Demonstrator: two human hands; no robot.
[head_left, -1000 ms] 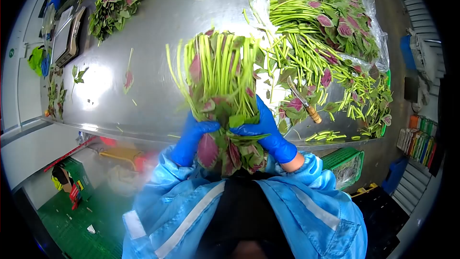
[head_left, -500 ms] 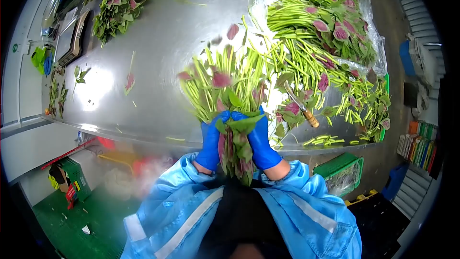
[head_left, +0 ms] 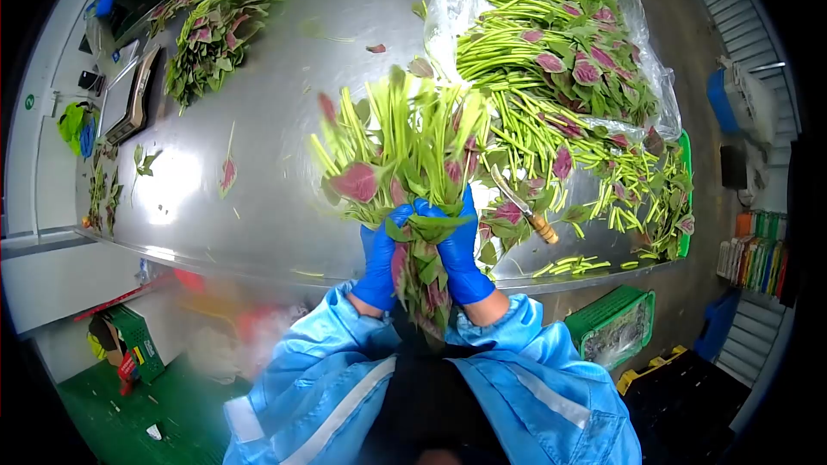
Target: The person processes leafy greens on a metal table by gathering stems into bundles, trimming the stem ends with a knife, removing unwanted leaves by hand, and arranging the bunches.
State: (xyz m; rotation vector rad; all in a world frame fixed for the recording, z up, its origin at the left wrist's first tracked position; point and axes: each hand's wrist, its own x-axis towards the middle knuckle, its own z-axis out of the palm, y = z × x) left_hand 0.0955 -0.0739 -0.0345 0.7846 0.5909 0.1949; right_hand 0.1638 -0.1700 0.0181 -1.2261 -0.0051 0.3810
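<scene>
Through the head camera I see my two hands holding a bunch of leafy stems (head_left: 413, 142) up by the near edge of the shiny surface (head_left: 284, 120). My left hand (head_left: 377, 260) and right hand (head_left: 461, 254) are in blue gloves, pressed close together around the leafy part, one on each side. Leaves hide some of the fingers, so I can't tell how hard they squeeze. The pale green stems point away from me and spread like a fan, and some leaves hang down toward my front. To do this bit well, I think I should hold it firmly but softly, because the leaves could tear or get squashed. I should line up the stem ends and mind the loose leaves at the sides, which might drop out. If both hands share the load, the bunch shouldn't flop. The knife (head_left: 525, 205) lies near my right hand, so I should be careful swinging that way. Past it sits the big pile of stems (head_left: 551, 52) in a clear bag (head_left: 448, 13).
</scene>
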